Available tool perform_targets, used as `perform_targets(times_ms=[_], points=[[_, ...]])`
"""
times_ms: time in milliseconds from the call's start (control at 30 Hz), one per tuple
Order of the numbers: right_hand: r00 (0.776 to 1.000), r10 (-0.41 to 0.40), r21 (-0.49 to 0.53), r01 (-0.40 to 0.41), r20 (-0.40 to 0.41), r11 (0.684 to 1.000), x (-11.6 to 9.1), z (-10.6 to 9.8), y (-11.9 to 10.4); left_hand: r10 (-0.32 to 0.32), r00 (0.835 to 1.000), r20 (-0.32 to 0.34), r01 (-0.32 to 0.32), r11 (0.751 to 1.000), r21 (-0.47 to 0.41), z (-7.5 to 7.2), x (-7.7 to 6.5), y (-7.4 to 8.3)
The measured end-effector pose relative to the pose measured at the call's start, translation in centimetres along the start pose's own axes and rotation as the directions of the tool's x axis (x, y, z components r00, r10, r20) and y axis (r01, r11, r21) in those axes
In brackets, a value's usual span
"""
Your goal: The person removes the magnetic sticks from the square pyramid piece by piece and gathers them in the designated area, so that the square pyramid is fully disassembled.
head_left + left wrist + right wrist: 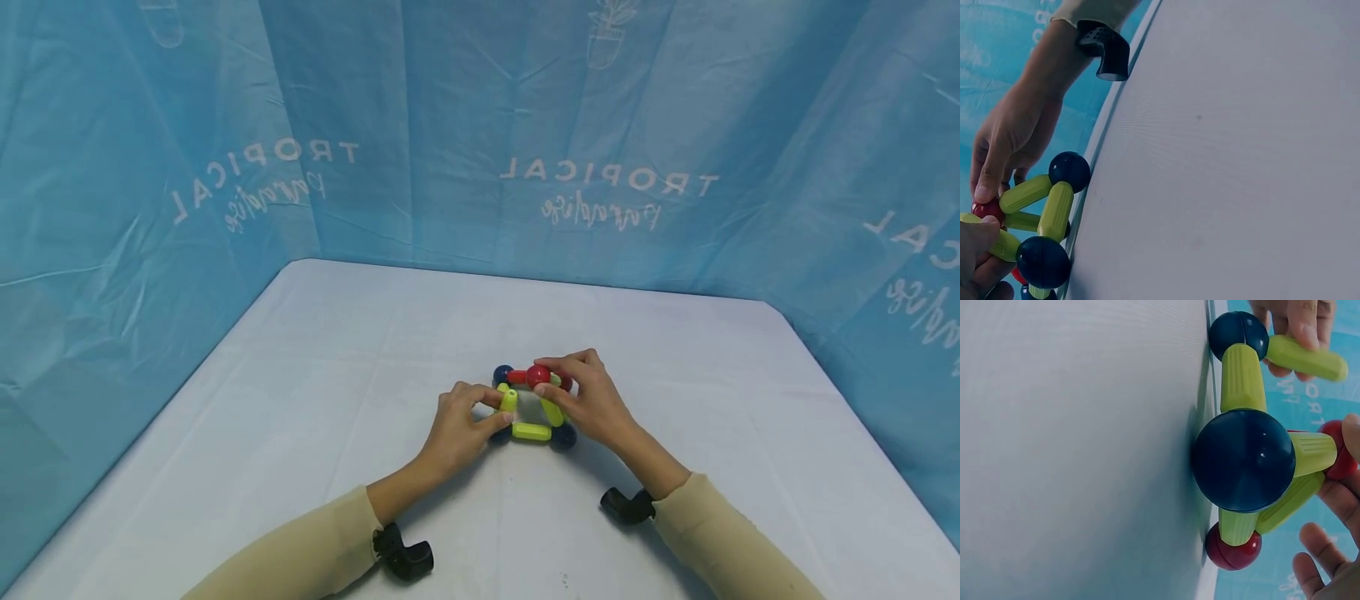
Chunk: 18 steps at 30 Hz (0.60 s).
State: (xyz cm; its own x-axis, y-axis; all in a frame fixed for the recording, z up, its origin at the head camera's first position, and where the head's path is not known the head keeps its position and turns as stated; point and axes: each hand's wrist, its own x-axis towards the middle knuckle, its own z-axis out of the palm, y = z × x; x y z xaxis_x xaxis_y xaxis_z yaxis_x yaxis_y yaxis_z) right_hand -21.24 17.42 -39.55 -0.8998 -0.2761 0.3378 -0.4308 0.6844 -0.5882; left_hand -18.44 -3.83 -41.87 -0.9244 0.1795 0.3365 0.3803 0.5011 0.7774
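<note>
A ball-and-rod construction toy stands on the table, with dark blue balls (1244, 459) and red balls joined by yellow-green rods (532, 432) into a small frame. My left hand (457, 429) pinches an upright yellow-green rod (1310, 359) between thumb and fingers; this rod rises from a blue ball (1043, 262) at the near left corner. On the other side, my right hand (596, 406) holds a raised red ball (537, 376) between thumb and fingers. Two yellow-green rods slope up to that ball in the right wrist view. Along the far side a red rod (517, 377) meets another blue ball (503, 375).
A white cloth covers the table (360, 333) around the toy. Blue printed curtains (465, 100) hang behind it and along both sides. Black wrist-worn pieces (405, 557) stick out beside both beige sleeves (300, 550).
</note>
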Motion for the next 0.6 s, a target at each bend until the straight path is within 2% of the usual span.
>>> perform_targets(times_ms=[167, 433, 600], points=[[1.000, 0.003, 0.001, -0.003, 0.002, 1.000, 0.02, 0.03, 0.06, -0.021, 1.000, -0.005, 0.021, 1.000, -0.018, -0.53, -0.45, -0.28], [0.997, -0.029, -0.091, 0.022, -0.067, 0.996, 0.00, 0.19, -0.19, -0.026, 1.000, -0.007, 0.025, 0.998, -0.054, -0.43, -0.68, -0.25], [0.997, -0.026, -0.078, 0.020, -0.075, 0.997, -0.18, 0.18, -0.34, 0.006, 1.000, 0.013, -0.005, 0.996, -0.094, -0.12, -0.99, 0.23]])
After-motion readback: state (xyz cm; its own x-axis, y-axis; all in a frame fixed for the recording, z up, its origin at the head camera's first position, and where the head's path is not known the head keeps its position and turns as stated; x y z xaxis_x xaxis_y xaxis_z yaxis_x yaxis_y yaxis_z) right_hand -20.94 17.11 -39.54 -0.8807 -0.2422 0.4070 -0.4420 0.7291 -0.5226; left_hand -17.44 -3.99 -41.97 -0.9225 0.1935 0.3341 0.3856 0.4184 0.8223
